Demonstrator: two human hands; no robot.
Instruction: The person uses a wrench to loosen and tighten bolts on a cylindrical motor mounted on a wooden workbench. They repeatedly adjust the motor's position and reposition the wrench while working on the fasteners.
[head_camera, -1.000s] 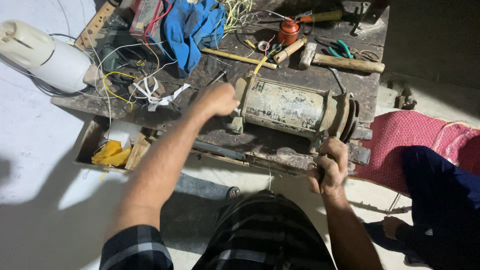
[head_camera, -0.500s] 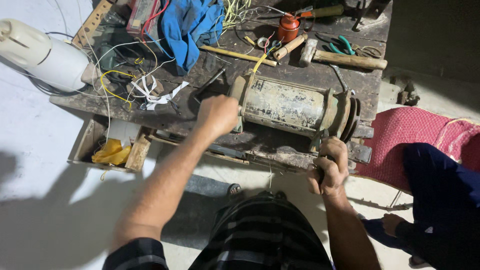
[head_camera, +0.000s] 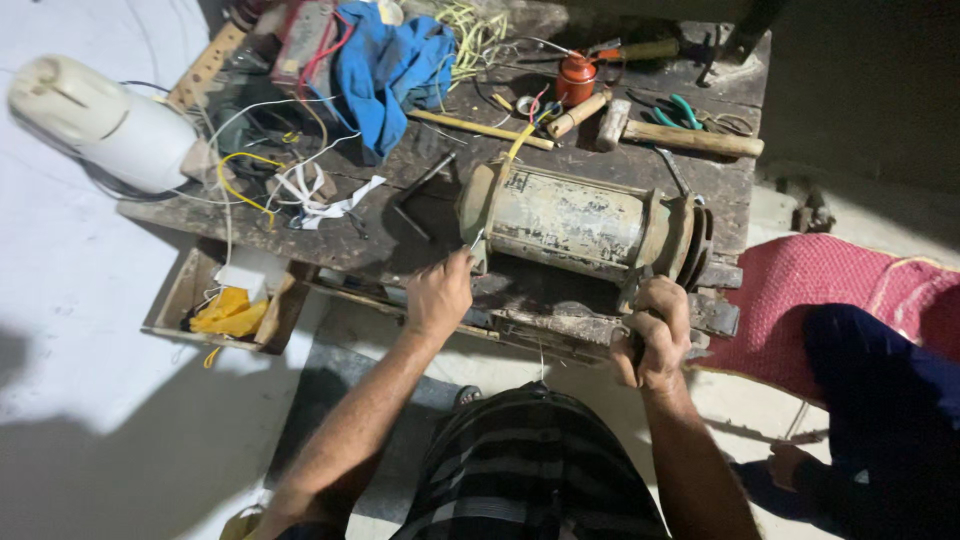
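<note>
Nearest to us, our right hand (head_camera: 655, 335) is closed in a fist around a dark tool handle (head_camera: 637, 350), just in front of the pulley end of the old electric motor (head_camera: 580, 220); what kind of tool it is we cannot tell. Our left hand (head_camera: 440, 295) is curled shut at the front left corner of the motor, pinching a thin, bright metal piece (head_camera: 476, 240) that touches the motor's end cap. The motor lies on its side on the worn wooden workbench (head_camera: 740, 190), near the bench's front edge, with its grooved pulley (head_camera: 695, 240) on its right end.

Right of the motor, off the bench, we see a red woven cushion (head_camera: 800, 290) and another person's dark-trousered leg (head_camera: 880, 400). Left of the motor and below the bench edge sits a small wooden box (head_camera: 180, 295) with yellow cloth (head_camera: 230, 312) in it.

Just behind the motor lie a hex key (head_camera: 425, 185) and a yellow stick (head_camera: 480, 130). Farther behind it are a wooden-handled hammer (head_camera: 680, 137), green-handled pliers (head_camera: 675, 110) and a small red oil can (head_camera: 577, 78). Far left of the motor rest loose white and yellow wires (head_camera: 290, 185), a blue rag (head_camera: 385, 65) and a white plastic housing (head_camera: 105, 122).
</note>
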